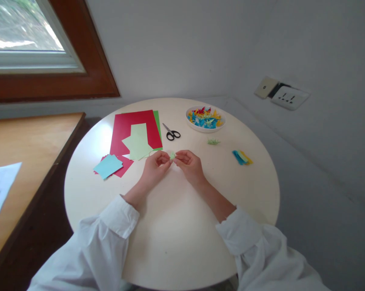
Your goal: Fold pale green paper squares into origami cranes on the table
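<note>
Between my fingertips is a small pale green folded paper piece [172, 155], pinched from both sides over the middle of the round white table [182, 242]. My left hand [158, 163] grips its left edge, and my right hand [190, 163] grips its right edge. The fingers hide part of the folds, so its exact shape is hard to make out. Just beyond the left hand lie pale green paper sheets [139, 139]. A small light green folded paper crane [213, 142] rests on the table to the right, past my right hand.
Black-handled scissors [171, 134] lie beyond my hands. A white dish [205, 130] of colourful paper cranes stands at the back right. Red sheets [121, 129] and light blue paper squares [108, 165] are on the left. Folded blue and yellow papers [242, 157] lie right.
</note>
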{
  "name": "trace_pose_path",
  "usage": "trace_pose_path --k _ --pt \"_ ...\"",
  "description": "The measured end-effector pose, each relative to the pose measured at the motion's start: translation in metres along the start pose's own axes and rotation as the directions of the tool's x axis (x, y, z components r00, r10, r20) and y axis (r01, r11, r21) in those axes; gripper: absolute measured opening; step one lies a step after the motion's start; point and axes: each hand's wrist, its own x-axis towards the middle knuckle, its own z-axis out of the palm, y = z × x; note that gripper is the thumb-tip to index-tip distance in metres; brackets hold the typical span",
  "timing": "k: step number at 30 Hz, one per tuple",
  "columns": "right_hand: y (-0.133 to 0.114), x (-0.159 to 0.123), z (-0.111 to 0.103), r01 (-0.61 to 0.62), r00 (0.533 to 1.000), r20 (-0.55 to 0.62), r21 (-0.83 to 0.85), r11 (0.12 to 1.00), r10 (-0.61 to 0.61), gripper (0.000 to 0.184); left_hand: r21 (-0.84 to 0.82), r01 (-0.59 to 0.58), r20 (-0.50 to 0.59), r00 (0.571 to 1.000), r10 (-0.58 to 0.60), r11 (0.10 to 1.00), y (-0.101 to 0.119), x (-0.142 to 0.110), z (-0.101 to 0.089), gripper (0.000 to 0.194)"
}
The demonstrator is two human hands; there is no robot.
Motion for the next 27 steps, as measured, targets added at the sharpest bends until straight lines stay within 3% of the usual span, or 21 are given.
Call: trace_pose_path --k 7,13,27 --pt "-0.003 -0.001 0.000 0.078 0.997 0.025 0.011 0.997 -0.079 0.019 -0.075 0.008 0.012 1.000 -0.007 0.997 -0.001 0.001 0.001 0.019" --pt "0.000 0.001 -0.002 0.072 0.997 0.002 -0.106 0.992 -0.072 0.015 -0.079 0.000 -0.006 1.000 0.000 0.997 -0.003 0.001 0.001 0.018" --pt "0.002 0.001 -0.003 0.122 0.992 0.037 -0.156 0.980 -0.118 0.013 -0.084 -0.054 0.017 0.998 0.055 0.995 -0.013 0.000 0.003 0.015"
